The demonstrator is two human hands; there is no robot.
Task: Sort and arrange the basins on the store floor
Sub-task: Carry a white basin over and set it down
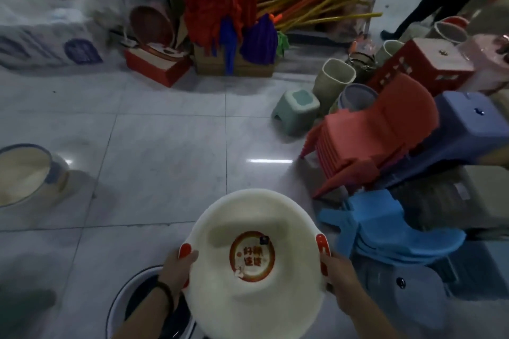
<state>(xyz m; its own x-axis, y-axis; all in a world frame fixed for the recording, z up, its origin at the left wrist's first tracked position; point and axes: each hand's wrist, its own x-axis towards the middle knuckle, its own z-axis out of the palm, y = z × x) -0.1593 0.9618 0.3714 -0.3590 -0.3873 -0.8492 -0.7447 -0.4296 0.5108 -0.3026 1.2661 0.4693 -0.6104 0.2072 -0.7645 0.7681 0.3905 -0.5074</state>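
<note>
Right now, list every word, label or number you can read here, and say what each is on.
Basin, gripped by the left hand and right hand: a red round emblem with four Chinese characters. The lower two look like "连连"; the upper two are too blurred to read.
Packs at the far left: a blue oval logo, too blurred to read.
Nothing else carries legible text.

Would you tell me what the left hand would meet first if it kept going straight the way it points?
The left hand grips the white basin, so that comes first; beyond it lie open floor tiles, then perhaps the green stool, though depth is unclear.
</note>
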